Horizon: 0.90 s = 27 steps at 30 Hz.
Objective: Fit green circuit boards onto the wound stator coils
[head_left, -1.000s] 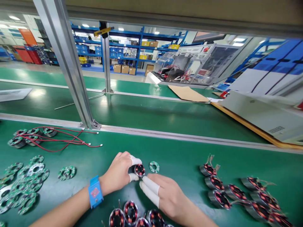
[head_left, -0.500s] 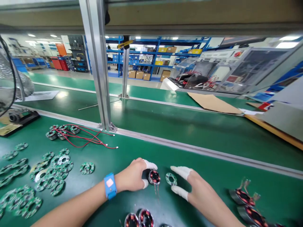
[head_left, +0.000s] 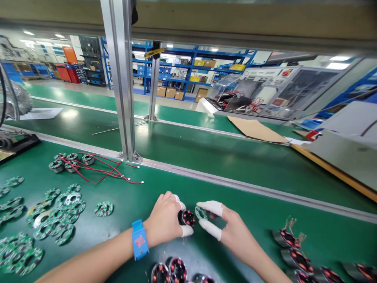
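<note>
While my left hand (head_left: 166, 218) pinches the wound coil (head_left: 186, 217), my right hand (head_left: 232, 232) pinches the green ring board (head_left: 201, 212). Board sits just right of coil, tilted, nearly touching.

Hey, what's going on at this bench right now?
A person at a green workbench is working with two small parts. The left hand, with a blue wrist strap, grips a small wound coil. The right hand, wearing white finger cots, pinches a green ring-shaped circuit board right beside the coil. More ring boards lie to the left, finished coils with red wires sit farther back, and more coils lie to the right.
</note>
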Tool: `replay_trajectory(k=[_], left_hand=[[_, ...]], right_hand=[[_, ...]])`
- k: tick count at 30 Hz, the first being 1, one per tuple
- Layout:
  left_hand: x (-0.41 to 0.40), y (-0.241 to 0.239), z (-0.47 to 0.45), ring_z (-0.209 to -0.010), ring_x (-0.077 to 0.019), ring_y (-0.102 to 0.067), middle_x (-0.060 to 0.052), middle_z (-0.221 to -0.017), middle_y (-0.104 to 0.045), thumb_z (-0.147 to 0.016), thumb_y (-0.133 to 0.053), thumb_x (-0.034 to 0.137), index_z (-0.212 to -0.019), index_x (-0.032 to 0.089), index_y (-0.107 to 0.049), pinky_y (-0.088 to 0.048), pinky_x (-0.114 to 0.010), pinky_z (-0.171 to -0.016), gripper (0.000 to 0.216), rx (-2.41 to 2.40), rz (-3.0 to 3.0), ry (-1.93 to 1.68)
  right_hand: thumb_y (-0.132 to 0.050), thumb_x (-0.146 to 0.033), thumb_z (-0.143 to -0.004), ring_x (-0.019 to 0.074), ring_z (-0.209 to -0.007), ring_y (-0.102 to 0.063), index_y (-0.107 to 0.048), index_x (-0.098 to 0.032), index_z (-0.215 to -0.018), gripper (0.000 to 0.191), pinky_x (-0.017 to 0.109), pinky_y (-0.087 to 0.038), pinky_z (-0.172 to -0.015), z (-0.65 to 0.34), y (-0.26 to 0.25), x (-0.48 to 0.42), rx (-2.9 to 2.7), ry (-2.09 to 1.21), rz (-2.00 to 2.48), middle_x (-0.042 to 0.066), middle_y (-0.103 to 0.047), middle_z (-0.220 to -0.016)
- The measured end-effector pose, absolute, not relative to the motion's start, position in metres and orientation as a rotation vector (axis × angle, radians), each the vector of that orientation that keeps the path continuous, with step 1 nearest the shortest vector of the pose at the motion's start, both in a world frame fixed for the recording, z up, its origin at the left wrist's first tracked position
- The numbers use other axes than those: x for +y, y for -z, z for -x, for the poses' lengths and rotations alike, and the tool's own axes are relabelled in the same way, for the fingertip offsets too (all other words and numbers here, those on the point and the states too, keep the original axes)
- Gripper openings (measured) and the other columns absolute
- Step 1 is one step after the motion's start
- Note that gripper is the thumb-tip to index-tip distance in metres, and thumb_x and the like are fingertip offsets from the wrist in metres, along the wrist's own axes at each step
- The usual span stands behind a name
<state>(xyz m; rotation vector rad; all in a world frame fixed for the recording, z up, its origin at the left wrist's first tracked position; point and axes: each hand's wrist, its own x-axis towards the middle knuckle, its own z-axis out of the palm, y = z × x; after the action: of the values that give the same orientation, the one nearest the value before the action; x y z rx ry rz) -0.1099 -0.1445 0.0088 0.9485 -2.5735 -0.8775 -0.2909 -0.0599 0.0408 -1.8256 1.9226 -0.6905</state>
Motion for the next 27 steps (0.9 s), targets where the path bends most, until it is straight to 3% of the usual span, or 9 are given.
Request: replay_trajectory(k=[4,8,27], left_hand=[[-0.144,-0.007,0.11,-0.09,-0.0234,-0.05,-0.005,-0.089,-0.062,-0.069,-0.063,0.056,-0.084,0.02,-0.065,-0.038,-0.036,-0.074,0.039,-2.628,-0.938,0.788],[-0.144,-0.004,0.111,-0.089,-0.0233,-0.05,-0.006,-0.087,-0.062,-0.075,-0.052,0.064,-0.08,0.02,-0.064,-0.036,-0.036,-0.072,0.047,-2.652,-0.907,0.749],[-0.147,0.002,0.112,-0.087,-0.0216,-0.051,-0.005,-0.086,-0.063,-0.073,-0.05,0.071,-0.078,0.02,-0.062,-0.033,-0.035,-0.07,0.053,-2.62,-0.904,0.786]], right_hand=[[-0.058,-0.031,-0.078,0.0232,-0.095,-0.062,-0.067,-0.02,-0.105,0.03,0.038,-0.053,-0.086,0.274,-0.034,-0.064,1.814,0.691,1.904,0.009,-0.068,-0.103],[-0.056,-0.028,-0.082,0.024,-0.098,-0.062,-0.064,-0.019,-0.111,0.031,0.04,-0.053,-0.086,0.274,-0.024,-0.06,1.779,0.67,2.019,0.012,-0.066,-0.107],[-0.052,-0.033,-0.089,0.0226,-0.097,-0.064,-0.062,-0.02,-0.116,0.032,0.036,-0.057,-0.082,0.281,-0.008,-0.055,1.76,0.784,2.148,0.012,-0.067,-0.107]])
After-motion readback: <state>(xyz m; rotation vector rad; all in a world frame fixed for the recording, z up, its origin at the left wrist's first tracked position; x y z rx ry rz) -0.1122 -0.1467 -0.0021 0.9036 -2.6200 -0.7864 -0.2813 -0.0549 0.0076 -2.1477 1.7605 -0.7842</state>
